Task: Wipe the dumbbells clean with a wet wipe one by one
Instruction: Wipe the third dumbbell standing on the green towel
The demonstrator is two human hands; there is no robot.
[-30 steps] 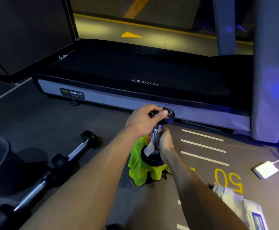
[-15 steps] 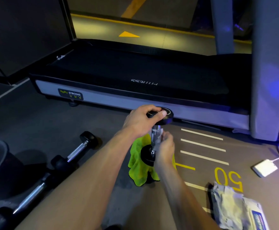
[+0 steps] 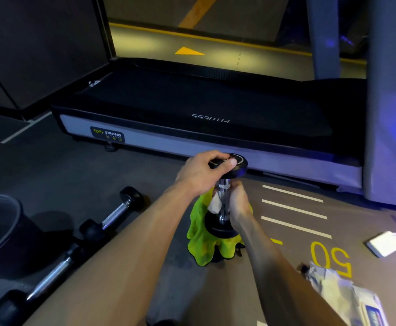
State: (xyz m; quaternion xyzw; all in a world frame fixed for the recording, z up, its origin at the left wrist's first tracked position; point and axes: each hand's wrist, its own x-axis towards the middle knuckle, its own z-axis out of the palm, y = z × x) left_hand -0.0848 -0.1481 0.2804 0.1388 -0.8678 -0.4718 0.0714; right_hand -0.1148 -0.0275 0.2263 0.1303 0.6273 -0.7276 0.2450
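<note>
- Head view: one dumbbell stands upright on its lower head, on a yellow-green cloth on the floor, just in front of the treadmill.
- Left hand grips the top head, fingers curled over its rim, steadying it.
- Right hand is wrapped round the chrome handle with the wet wipe pressed against it (white corner pokes out on the left).
- Step in hand, by my read: wiping the handle of this dumbbell.
- Two more dumbbells lie on the floor to the left, one nearer, neither touched by a hand; can't tell if they're clean or pending.
- Wipe pack sits on the floor lower right, dark bin far left.
- Progress: partway at best, with the held dumbbell's heads possibly still to do.
</note>
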